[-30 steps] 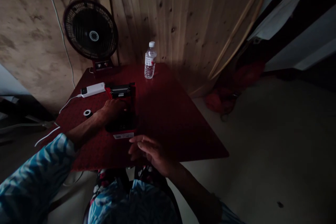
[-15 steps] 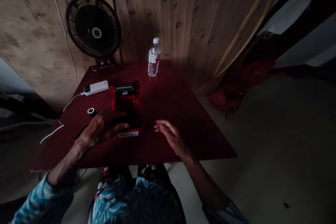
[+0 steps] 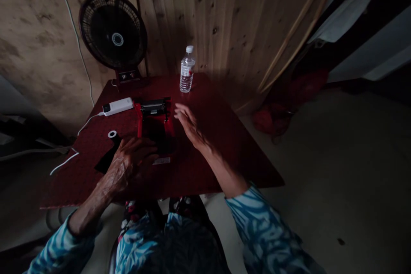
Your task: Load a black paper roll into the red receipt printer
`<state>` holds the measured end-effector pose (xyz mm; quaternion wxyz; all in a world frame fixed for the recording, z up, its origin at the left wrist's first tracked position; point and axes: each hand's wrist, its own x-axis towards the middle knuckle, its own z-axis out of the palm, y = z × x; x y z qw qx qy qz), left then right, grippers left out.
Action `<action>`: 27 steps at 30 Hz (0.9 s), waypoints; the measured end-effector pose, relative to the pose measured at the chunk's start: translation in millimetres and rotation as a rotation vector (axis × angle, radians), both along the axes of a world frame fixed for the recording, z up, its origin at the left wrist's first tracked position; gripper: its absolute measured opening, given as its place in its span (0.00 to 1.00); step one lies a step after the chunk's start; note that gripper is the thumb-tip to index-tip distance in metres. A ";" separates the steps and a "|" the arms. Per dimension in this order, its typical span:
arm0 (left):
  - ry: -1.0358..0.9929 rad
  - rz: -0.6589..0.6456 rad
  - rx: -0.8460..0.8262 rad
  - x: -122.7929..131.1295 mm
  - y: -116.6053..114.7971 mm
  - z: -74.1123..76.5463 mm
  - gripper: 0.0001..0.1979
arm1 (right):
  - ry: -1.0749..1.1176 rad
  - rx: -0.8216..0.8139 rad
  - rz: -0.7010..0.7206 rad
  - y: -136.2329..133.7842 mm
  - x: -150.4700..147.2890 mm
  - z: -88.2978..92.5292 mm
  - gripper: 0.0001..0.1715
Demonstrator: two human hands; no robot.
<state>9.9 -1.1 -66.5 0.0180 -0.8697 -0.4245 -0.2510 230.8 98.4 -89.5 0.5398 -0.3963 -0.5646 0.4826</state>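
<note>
A red and black device (image 3: 154,113) with a black roller-like part across its back lies on the dark red table (image 3: 205,171). Over its front left part rests my left hand (image 3: 133,158), palm down, fingers apart, with no object visible in it. My right hand (image 3: 189,126) hovers by the device's right side, fingers extended and holding nothing. Close to my left hand are a small black roll with a white end (image 3: 112,134) and a flat black piece (image 3: 104,162), partly hidden by the hand.
A white power bank (image 3: 118,106) with a cable lies left of the device. Behind it stands a black fan (image 3: 114,38). A clear plastic bottle (image 3: 186,70) is upright near the back edge. A wooden wall (image 3: 224,21) rises behind the table.
My right hand has moved forward and left, to the device's right side. My left hand has shifted slightly right, uncovering more of the flat black piece.
</note>
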 end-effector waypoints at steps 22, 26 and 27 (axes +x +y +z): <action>-0.992 0.392 -0.572 -8.0 44.7 -19.4 0.31 | 0.256 -0.206 -0.099 -29.0 -34.5 -31.7 0.27; -1.146 0.349 -0.726 -8.1 49.0 -31.6 0.34 | 0.292 -0.200 -0.093 -30.2 -35.6 -32.2 0.29; -1.170 0.346 -0.731 -7.9 48.1 -32.8 0.35 | 0.298 -0.200 -0.094 -30.8 -36.2 -32.3 0.29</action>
